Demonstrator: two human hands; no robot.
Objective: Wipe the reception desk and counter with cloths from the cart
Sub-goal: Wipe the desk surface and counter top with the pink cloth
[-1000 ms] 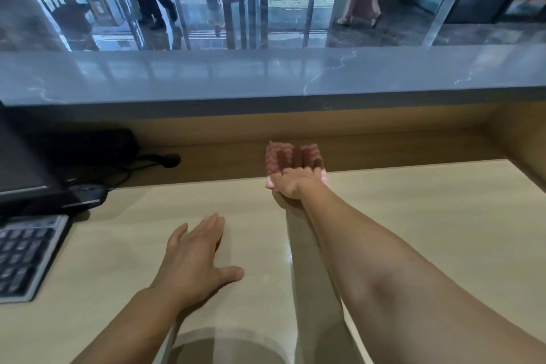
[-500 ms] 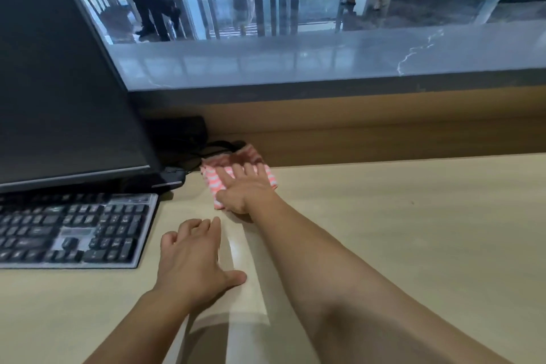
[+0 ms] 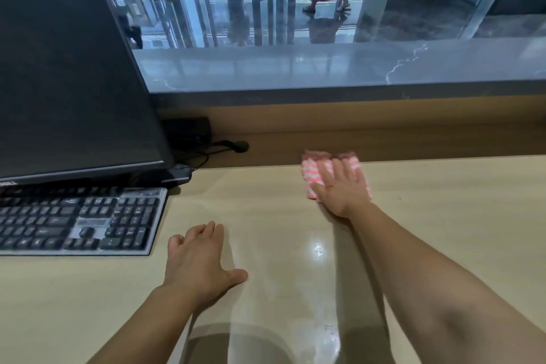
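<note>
Right hand (image 3: 339,189), fingers straight, presses pink cloth (image 3: 313,176) on desk (image 3: 443,216); left hand (image 3: 198,263) rests flat, fingers spread, beside keyboard (image 3: 76,220).

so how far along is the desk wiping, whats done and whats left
Looks done: the desk has a wet-looking sheen between the arms, so probably wiped there. In hand: the right hand presses the pink cloth flat near the back edge; the left hand rests on the desk. Left, probably: the desk beside the keyboard and the grey counter.
</note>
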